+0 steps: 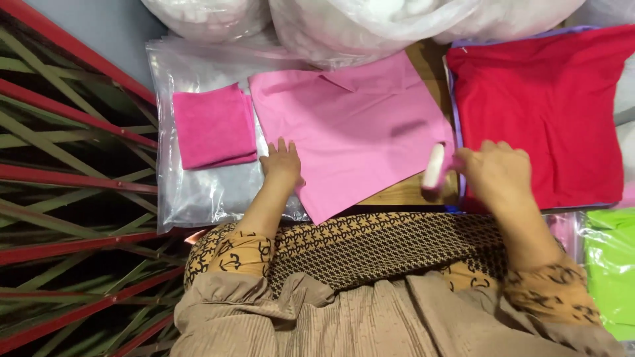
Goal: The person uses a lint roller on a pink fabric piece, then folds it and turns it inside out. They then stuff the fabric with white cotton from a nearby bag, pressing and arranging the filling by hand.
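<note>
Red fabric (549, 112) lies flat at the right. Light pink fabric (350, 125) lies spread across the bench (410, 192) centre. A clear plastic bag (198, 192) at the left carries a folded magenta cloth (215, 125). The left hand (283, 165) rests flat, fingers spread, on the pink fabric's left edge. The right hand (493, 173) grips a white cylindrical object (434, 166) at the fabric's right edge.
</note>
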